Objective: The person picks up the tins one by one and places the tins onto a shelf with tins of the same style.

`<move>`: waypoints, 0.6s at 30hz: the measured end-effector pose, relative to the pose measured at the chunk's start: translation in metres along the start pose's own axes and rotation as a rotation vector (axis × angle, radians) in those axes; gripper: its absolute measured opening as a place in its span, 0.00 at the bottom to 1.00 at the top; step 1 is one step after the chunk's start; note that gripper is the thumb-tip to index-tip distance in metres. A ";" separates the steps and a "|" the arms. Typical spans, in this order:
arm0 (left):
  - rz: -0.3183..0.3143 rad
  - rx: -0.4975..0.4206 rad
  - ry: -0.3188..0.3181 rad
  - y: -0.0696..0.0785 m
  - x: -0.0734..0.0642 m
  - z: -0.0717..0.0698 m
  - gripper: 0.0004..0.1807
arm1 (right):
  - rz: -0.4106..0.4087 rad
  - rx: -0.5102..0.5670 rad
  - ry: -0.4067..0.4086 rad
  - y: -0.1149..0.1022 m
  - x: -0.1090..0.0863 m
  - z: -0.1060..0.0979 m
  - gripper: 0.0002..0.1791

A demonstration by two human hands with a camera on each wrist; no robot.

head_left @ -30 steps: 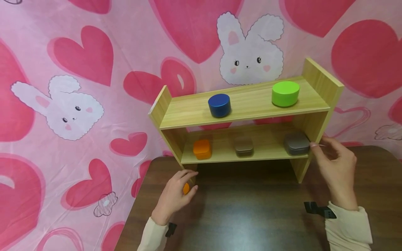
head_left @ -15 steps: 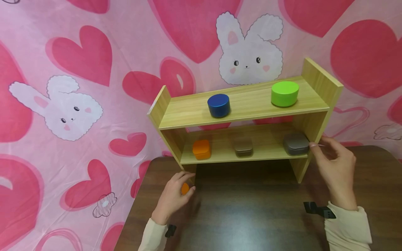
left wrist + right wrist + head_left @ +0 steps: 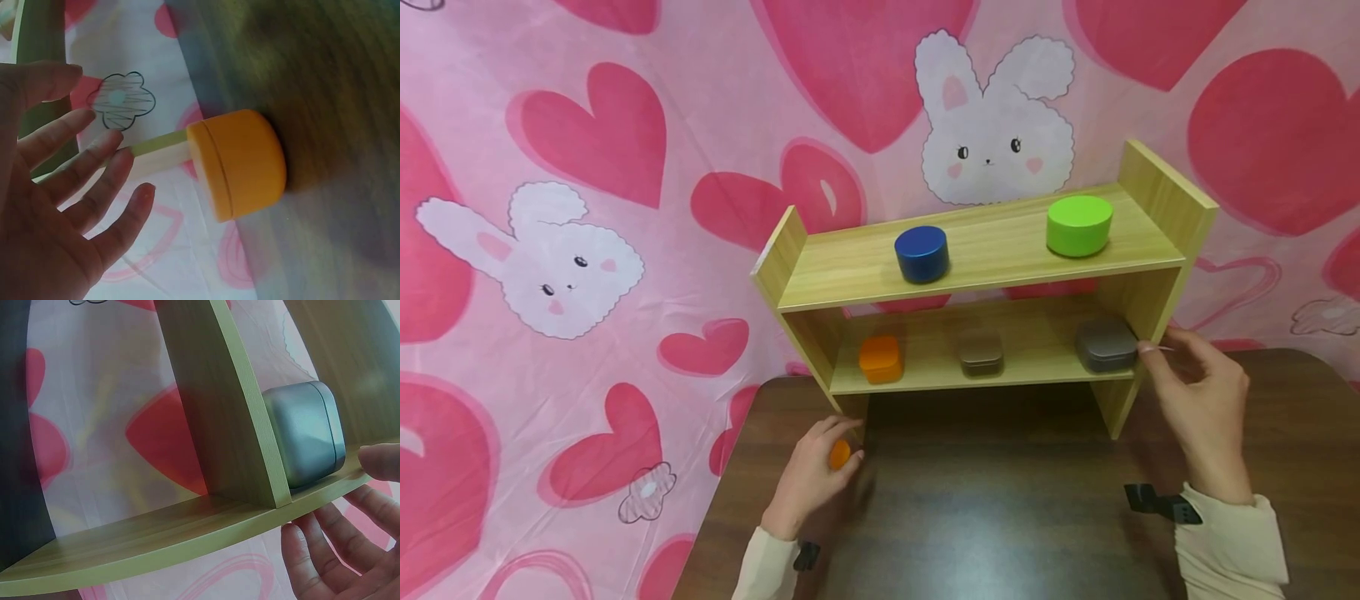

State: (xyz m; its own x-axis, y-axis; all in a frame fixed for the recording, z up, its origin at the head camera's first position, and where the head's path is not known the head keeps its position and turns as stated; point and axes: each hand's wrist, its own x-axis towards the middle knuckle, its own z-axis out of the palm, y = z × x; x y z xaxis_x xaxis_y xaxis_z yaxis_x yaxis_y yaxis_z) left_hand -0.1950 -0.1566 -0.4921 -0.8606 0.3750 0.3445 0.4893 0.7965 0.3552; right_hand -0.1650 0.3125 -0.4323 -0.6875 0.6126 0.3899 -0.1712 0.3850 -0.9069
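Note:
My left hand [image 3: 808, 475] is at the shelf's front left leg, fingers spread loosely around an orange tin [image 3: 839, 455]. The left wrist view has that rounded, lidded orange tin [image 3: 244, 165] standing on the table, apart from the fingertips. On the right, my right hand [image 3: 1206, 408] grips the side panel of the two-tier wooden shelf [image 3: 1000, 287]; its thumb lies at the front edge, its fingers along the outer face. Just inside that panel sits a large grey tin [image 3: 306, 434], close to the thumb.
On the lower board are another orange tin [image 3: 881, 360] and a small grey tin [image 3: 981, 354]. The top board bears a blue round tin [image 3: 922, 255] and a green oval tin [image 3: 1078, 227]. A pink patterned cloth [image 3: 715, 83] hangs behind the dark wooden table [image 3: 985, 500].
My left hand has drawn slightly down and left, its fingertips backing off the shelf's leg. The right hand keeps its grip, and the tins stay where they were.

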 end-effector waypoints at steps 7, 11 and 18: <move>-0.024 -0.014 -0.044 -0.003 -0.003 0.005 0.24 | -0.005 0.008 0.005 0.001 0.001 0.000 0.15; -0.033 -0.019 -0.070 -0.004 -0.004 0.007 0.24 | 0.003 0.002 0.001 0.002 0.001 0.000 0.15; -0.048 -0.043 -0.118 -0.006 -0.007 0.008 0.25 | 0.009 0.002 0.001 0.001 0.001 0.000 0.15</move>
State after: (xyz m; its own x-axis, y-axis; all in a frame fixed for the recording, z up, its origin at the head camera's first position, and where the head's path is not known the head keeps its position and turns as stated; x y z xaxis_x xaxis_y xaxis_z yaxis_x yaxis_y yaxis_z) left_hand -0.1927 -0.1607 -0.5034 -0.8928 0.3919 0.2223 0.4502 0.7951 0.4064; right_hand -0.1659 0.3135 -0.4328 -0.6886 0.6164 0.3820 -0.1668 0.3779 -0.9107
